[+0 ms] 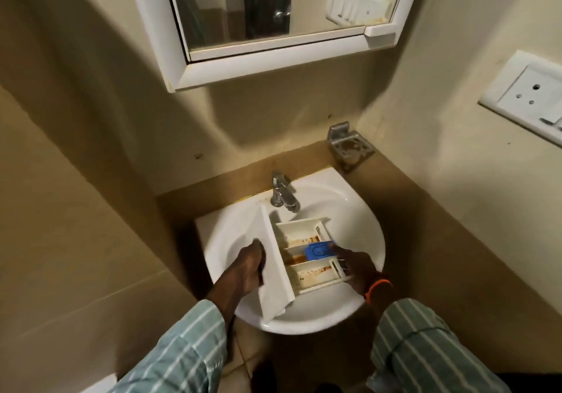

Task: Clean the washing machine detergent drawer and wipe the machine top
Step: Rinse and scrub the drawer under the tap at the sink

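A white detergent drawer (307, 259) lies across a round white sink (365, 225), seen from above. Its long front panel points toward the sink's left side, and its three open compartments face up, streaked with brown residue. A blue insert (319, 250) sits in the middle compartment.

The left hand (248, 266) is closed around the drawer's front panel near the sink's left edge. The right hand (354, 263) rests on the drawer's right end, fingers curled over its back edge and touching the blue insert; how firmly it grips cannot be told. An orange band (377, 287) circles the right wrist, and both arms wear green striped sleeves (425, 347).

A chrome tap (282, 192) stands at the sink's back edge, its spout just above the drawer's far corner. The sink is set into a brown counter (404, 204). At the counter's back right corner, a metal holder (348, 148) is fixed to the beige wall. A white-framed mirror (273, 12) hangs above the tap, and a white wall socket (529, 94) sits on the right-hand wall.
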